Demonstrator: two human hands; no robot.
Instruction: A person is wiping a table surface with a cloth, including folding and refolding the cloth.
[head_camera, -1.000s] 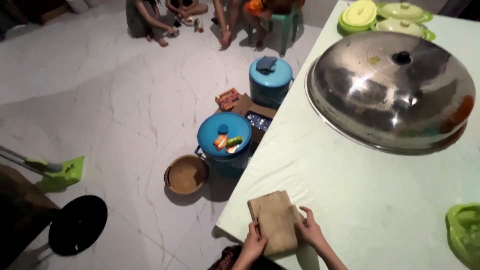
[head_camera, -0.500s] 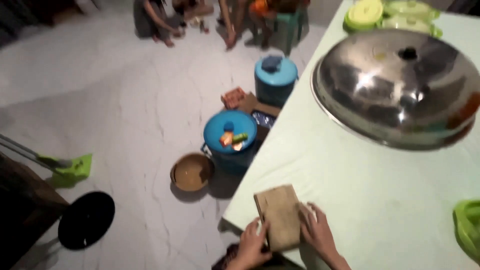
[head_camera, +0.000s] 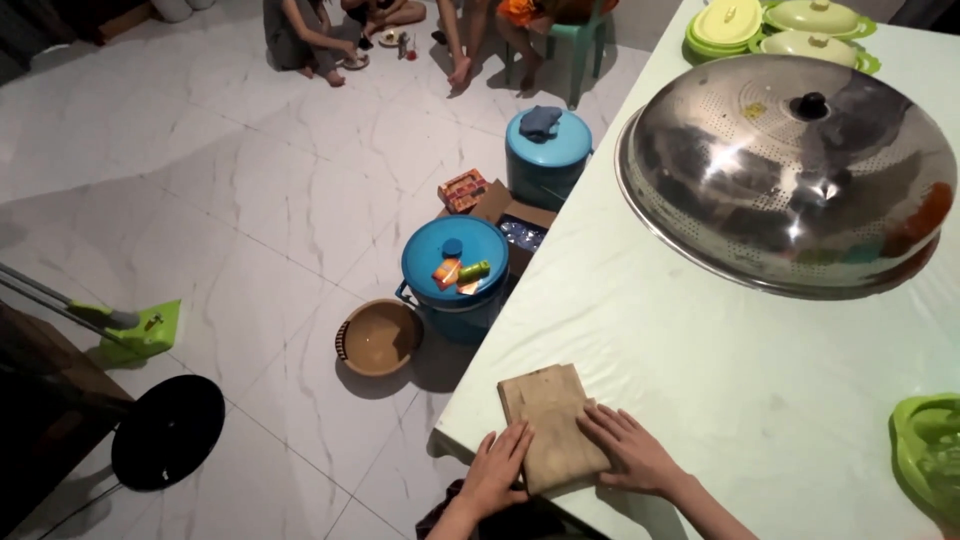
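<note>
A folded tan cloth (head_camera: 548, 408) lies at the near corner of the pale green table (head_camera: 720, 350). My left hand (head_camera: 498, 467) rests flat on the cloth's near left edge, fingers spread. My right hand (head_camera: 630, 452) lies flat on its right side, fingers pointing left across the cloth. Neither hand grips anything.
A big perforated steel dome cover (head_camera: 790, 170) fills the table's middle. Green lidded dishes (head_camera: 780, 28) stand at the far end, a green bowl (head_camera: 925, 455) at the right edge. On the floor: two blue lidded buckets (head_camera: 455, 275), a brown basin (head_camera: 378, 337), a cardboard box, a mop, seated people.
Both hands have flattened out on the cloth; my right hand slid from its right edge onto its top. The cloth sits slightly further from the table's edge.
</note>
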